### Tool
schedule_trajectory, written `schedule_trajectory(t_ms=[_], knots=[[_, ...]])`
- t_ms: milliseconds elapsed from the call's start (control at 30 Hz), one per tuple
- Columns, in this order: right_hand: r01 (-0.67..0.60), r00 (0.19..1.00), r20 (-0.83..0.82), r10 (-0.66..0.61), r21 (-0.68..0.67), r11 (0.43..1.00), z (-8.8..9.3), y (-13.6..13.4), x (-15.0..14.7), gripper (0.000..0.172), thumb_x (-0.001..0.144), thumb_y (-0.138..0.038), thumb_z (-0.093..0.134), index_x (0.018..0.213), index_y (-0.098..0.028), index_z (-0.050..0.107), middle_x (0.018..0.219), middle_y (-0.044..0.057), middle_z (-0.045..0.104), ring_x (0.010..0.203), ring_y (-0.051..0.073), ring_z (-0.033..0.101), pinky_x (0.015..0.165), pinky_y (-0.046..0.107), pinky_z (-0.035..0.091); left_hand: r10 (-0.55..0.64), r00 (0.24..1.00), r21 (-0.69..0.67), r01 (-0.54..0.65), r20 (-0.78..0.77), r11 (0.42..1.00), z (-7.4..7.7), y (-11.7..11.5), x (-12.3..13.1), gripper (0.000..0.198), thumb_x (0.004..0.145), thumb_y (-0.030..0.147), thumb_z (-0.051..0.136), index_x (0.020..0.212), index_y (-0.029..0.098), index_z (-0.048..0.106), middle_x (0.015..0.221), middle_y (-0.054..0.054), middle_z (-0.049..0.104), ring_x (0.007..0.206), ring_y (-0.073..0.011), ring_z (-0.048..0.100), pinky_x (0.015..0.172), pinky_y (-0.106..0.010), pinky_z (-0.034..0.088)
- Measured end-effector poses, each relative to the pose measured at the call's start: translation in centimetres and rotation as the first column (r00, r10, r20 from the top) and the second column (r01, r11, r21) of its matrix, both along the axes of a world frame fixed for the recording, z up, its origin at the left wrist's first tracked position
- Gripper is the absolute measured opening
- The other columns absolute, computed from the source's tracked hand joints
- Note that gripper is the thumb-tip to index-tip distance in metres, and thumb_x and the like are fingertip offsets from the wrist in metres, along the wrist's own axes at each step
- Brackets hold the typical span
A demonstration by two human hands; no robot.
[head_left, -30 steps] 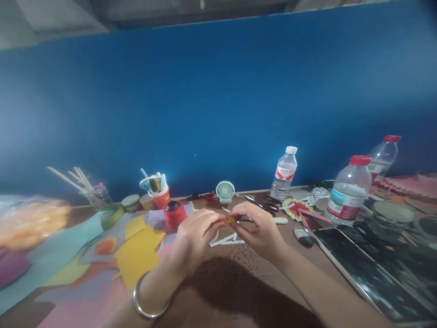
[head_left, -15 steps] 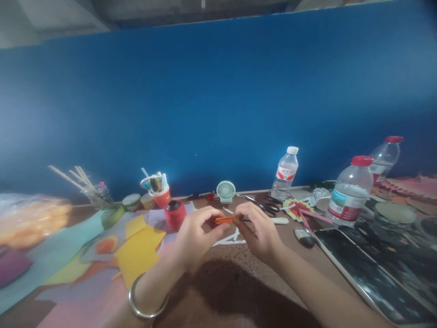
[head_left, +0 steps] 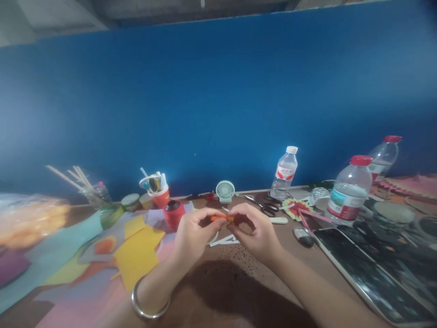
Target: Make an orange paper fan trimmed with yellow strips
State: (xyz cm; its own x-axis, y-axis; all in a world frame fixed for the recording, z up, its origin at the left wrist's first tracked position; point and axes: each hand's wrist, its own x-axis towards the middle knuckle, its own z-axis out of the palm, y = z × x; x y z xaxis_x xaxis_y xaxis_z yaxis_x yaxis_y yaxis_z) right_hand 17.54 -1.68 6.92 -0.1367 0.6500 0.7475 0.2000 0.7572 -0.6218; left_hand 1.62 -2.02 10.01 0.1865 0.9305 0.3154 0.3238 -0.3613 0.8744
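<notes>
Between my two hands is a small orange strip, folded or rolled, perhaps paper; its yellowish end shows at the fingertips. My left hand, with a silver bangle at the wrist, pinches it between thumb and fingers. From the other side my right hand closes thumb and fingers on the yellowish end. The fingers hide much of the piece. Just beneath lie white strips on the brown table. A red spool-like object stands close to my left hand.
Yellow paper and other coloured sheets cover the left. Behind are a red cup of pens, a small fan and scissors. On the right stand water bottles, a mouse and a dark tablet-like panel.
My right hand has shifted left, nearer my left hand. The orange piece's loop, visible before, is now mostly covered by fingers.
</notes>
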Motion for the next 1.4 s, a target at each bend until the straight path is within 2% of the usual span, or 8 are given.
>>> schedule_trajectory(t_ms=[167,300,567,733,900,1000,1200,1400], knots=[[-0.219,0.96,-0.247,0.128,-0.385,0.897,0.4,-0.1,-0.5,0.024,0.07,-0.025,0.066,0.09,-0.019,0.055,0.075,0.002,0.059,0.064,0.013,0.057,0.056,0.024,0.047,0.001,1.0,0.092,0.0,-0.011,0.996,-0.3,0.2,-0.2,0.008,0.073,0.023,0.063,0.079,0.021,0.068,0.076,0.0,0.068,0.068,-0.0138,0.059,0.061,-0.023,0.045],[-0.275,0.937,-0.33,0.119,-0.483,0.831,0.8,-0.1,-0.8,0.016,0.072,-0.03,0.064,0.076,-0.016,0.058,0.057,-0.002,0.057,0.052,0.01,0.053,0.05,0.021,0.044,0.013,0.996,0.203,0.004,-0.083,0.979,-0.2,0.2,-0.2,0.007,0.074,0.019,0.062,0.078,0.021,0.067,0.077,0.001,0.067,0.071,-0.0136,0.06,0.065,-0.022,0.046],[-0.16,0.958,-0.287,0.029,-0.444,0.882,0.4,-0.3,-0.7,0.011,0.071,-0.026,0.065,0.074,-0.017,0.059,0.062,-0.002,0.058,0.054,0.01,0.052,0.045,0.019,0.04,-0.026,0.994,0.176,0.045,-0.109,0.983,0.1,0.0,-0.2,0.009,0.078,0.018,0.055,0.082,0.02,0.063,0.078,0.001,0.067,0.072,-0.0133,0.061,0.064,-0.022,0.048],[-0.082,0.977,-0.213,-0.001,-0.378,0.922,0.1,-0.2,-0.6,0.009,0.073,-0.026,0.063,0.076,-0.018,0.059,0.068,0.0,0.059,0.057,0.01,0.053,0.048,0.021,0.042,0.01,0.986,0.281,0.038,-0.168,0.959,0.2,0.1,-0.4,0.011,0.079,0.017,0.055,0.081,0.021,0.065,0.079,0.001,0.067,0.072,-0.0127,0.061,0.066,-0.022,0.047],[0.009,0.999,0.049,-0.001,-0.174,0.985,0.7,-0.3,0.1,0.009,0.078,-0.022,0.057,0.086,-0.019,0.061,0.078,0.003,0.063,0.068,0.014,0.057,0.059,0.024,0.045,-0.026,0.975,0.354,0.105,-0.221,0.929,0.0,0.0,-0.9,0.01,0.08,0.017,0.055,0.081,0.021,0.065,0.078,0.001,0.067,0.07,-0.0122,0.061,0.063,-0.021,0.046],[0.073,0.983,0.171,-0.067,-0.031,0.997,0.9,-0.4,0.4,0.008,0.081,-0.022,0.054,0.079,-0.019,0.061,0.069,0.002,0.062,0.061,0.013,0.055,0.055,0.024,0.042,-0.023,0.976,0.341,0.097,-0.215,0.935,-0.1,-0.1,-0.9,0.009,0.08,0.021,0.056,0.082,0.022,0.064,0.079,0.001,0.067,0.071,-0.0131,0.061,0.065,-0.023,0.047],[0.153,0.979,0.109,-0.174,0.178,0.972,-0.2,0.2,0.8,0.011,0.084,-0.016,0.049,0.082,-0.018,0.06,0.069,0.003,0.06,0.064,0.014,0.055,0.059,0.025,0.043,0.01,0.989,0.217,0.023,-0.149,0.976,-0.4,0.7,-0.8,0.02,0.075,0.03,0.061,0.092,0.021,0.058,0.087,-0.002,0.065,0.081,-0.017,0.061,0.072,-0.027,0.048],[0.197,0.966,0.15,-0.212,0.106,0.975,-3.3,1.7,0.7,0.011,0.083,-0.019,0.051,0.081,-0.018,0.062,0.066,0.003,0.06,0.062,0.015,0.056,0.058,0.025,0.044,-0.02,0.987,0.091,0.035,-0.162,0.995,-2.7,2.0,-1.3,0.014,0.077,0.027,0.057,0.089,0.019,0.059,0.085,-0.003,0.065,0.079,-0.0176,0.06,0.072,-0.029,0.047]])
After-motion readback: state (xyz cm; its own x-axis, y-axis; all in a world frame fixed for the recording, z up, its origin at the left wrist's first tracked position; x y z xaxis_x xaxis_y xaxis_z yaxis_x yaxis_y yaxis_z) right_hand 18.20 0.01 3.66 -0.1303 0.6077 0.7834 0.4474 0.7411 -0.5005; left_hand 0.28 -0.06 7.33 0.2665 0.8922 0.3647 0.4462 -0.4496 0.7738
